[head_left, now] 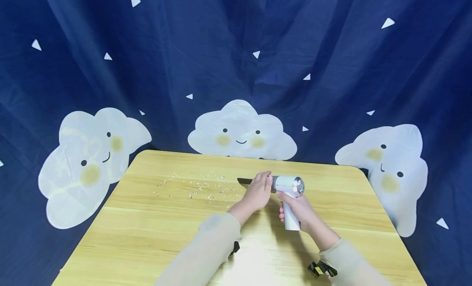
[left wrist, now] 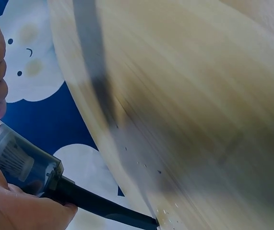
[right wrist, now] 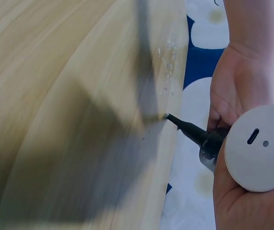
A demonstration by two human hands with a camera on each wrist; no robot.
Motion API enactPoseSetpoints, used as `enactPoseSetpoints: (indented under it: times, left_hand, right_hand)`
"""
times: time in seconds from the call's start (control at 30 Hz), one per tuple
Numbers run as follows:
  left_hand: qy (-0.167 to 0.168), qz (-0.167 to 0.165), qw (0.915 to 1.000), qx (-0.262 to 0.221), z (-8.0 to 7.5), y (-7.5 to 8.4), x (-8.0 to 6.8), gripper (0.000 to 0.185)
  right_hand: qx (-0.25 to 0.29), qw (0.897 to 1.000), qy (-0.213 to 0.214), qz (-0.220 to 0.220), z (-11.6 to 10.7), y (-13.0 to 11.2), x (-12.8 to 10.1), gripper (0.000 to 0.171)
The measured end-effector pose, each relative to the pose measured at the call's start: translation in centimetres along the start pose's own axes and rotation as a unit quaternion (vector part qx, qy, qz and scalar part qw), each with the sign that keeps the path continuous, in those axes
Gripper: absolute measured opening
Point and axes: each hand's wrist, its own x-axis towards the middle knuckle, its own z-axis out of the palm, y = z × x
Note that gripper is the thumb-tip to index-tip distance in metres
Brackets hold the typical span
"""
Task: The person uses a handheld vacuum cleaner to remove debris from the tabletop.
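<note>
Vacuum: nozzle tip beside scraps on table
Left hand: fingers clamped round clear bin
Right hand: fingers clamped round white handle

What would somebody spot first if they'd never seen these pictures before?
Probably the three big smiling clouds on the dark blue curtain behind the wooden table. Next might be the white handheld vacuum over the table: the right hand grips its handle, and the left hand holds it near the black nozzle. Then come tiny bits scattered on the table, mostly left of the nozzle tip in the head view.
</note>
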Motion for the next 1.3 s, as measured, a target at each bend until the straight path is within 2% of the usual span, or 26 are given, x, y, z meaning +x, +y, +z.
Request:
enactPoseSetpoints:
  times: [0.23,0.43,0.83,1.07,1.2,1.3]
  left_hand:
    - [0.001,0.009,1.0,0.002,-0.5,-0.8,0.1,0.069]
    - [0.005,0.012,0.9999,0.0,-0.9,-1.5,0.3,0.06]
    - [0.001,0.003,1.0,-0.003,-1.9,-2.4,0.3,0.06]
    - [0.004,0.002,1.0,-0.001,-2.5,-2.7,0.3,0.07]
    - [0.002,-0.002,1.0,-0.004,-2.7,-2.7,0.2,0.07]
    - [0.002,-0.004,1.0,-0.003,-2.7,-2.8,0.2,0.07]
  right_hand:
    - [0.01,1.0,0.01,-0.004,0.9,0.0,0.4,0.026]
    - [0.021,1.0,0.009,-0.002,1.5,0.1,0.9,0.025]
    - [0.025,1.0,0.001,-0.002,2.6,0.1,1.9,0.027]
    - [0.024,1.0,-0.002,-0.002,3.2,-0.1,2.2,0.028]
    - [0.024,1.0,-0.009,-0.004,3.4,-0.2,2.4,0.026]
    - [0.026,1.0,-0.013,-0.005,3.4,-0.2,2.4,0.031]
